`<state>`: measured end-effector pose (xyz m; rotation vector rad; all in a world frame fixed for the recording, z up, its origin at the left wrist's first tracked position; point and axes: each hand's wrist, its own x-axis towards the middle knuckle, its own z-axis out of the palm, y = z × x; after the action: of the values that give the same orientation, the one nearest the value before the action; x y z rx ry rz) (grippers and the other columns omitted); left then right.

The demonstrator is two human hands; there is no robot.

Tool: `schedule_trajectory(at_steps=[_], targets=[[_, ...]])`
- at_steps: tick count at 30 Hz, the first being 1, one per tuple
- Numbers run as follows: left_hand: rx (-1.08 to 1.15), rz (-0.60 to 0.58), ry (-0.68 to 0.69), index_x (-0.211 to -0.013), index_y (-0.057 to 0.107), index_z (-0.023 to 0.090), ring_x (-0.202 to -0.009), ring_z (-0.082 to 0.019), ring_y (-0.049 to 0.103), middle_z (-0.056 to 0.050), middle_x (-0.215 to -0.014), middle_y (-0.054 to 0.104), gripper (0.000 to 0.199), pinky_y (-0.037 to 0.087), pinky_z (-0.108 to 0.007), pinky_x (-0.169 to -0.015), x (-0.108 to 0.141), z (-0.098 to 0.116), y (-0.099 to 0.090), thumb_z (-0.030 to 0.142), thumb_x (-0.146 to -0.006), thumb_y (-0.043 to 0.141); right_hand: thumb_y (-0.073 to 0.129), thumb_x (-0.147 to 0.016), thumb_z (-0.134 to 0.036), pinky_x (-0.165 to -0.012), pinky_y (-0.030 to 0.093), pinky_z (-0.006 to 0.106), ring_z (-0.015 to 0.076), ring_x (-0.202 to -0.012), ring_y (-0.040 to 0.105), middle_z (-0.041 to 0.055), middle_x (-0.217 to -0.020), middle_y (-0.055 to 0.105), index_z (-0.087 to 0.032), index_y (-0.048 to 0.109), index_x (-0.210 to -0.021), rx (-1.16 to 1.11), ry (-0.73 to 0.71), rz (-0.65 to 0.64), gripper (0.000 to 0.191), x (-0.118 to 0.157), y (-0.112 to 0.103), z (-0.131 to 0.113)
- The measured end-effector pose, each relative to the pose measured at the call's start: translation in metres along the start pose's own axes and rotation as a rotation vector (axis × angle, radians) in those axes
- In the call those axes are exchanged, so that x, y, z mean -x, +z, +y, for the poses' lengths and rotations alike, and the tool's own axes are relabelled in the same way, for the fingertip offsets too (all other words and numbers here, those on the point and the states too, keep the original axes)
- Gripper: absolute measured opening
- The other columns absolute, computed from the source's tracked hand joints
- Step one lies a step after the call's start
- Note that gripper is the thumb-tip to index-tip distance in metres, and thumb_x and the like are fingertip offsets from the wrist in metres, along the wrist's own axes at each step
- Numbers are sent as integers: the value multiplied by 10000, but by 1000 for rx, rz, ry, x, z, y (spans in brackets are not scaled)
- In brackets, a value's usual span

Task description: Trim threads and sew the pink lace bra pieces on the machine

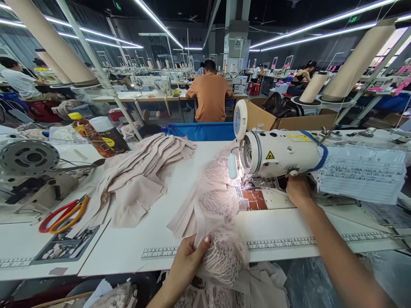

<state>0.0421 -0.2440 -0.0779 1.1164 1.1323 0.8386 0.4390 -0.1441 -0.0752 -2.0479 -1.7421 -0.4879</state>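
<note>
My left hand (189,259) pinches a pale pink lace piece (221,252) at the table's front edge, thumb on top. The lace runs up from there to the needle area of a white sewing machine (279,149), where a small lamp lights it. More lace and fabric hang below the edge. My right hand (298,188) reaches under the machine's arm, by a knob on its underside; its fingertips are hidden behind the machine. A pile of pale pink fabric pieces (138,171) lies on the white table (128,252) to the left.
Red and orange scissors (69,216) lie at the left beside a recessed tray (67,244) of scraps. A spray can (109,134) and a bottle (91,134) stand behind. A written sheet (362,173) covers the machine's right side. A person in an orange shirt (210,96) sits ahead.
</note>
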Motion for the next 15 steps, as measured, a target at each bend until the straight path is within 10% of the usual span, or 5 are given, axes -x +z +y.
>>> schedule_trajectory(at_steps=[6,12,15], targets=[[-15,-45,-30,-691,579,163,-718,-168,462,-6,-688,544,611,396,-251,-693,-1,-3,0,760,-816,607,289,-1017,-303,-731,519,357,231,-711,623,83,-715,634,-205,630,-821,-377,8,-97,405,62,-32,-65],[-175,-196,12,-675,507,172,-701,-166,422,-9,-668,473,666,361,-265,-658,-8,-8,17,820,-828,495,378,-976,-701,-668,520,309,181,-631,570,22,-708,636,-218,649,-792,-1041,28,-749,584,111,-61,-141],[-224,-161,43,-646,465,182,-682,-160,398,0,-655,426,641,345,-266,-646,-10,-6,24,794,-835,499,387,-890,-822,-639,484,311,192,-651,532,11,-668,564,-237,523,-717,-1112,249,-607,625,115,-58,-164]])
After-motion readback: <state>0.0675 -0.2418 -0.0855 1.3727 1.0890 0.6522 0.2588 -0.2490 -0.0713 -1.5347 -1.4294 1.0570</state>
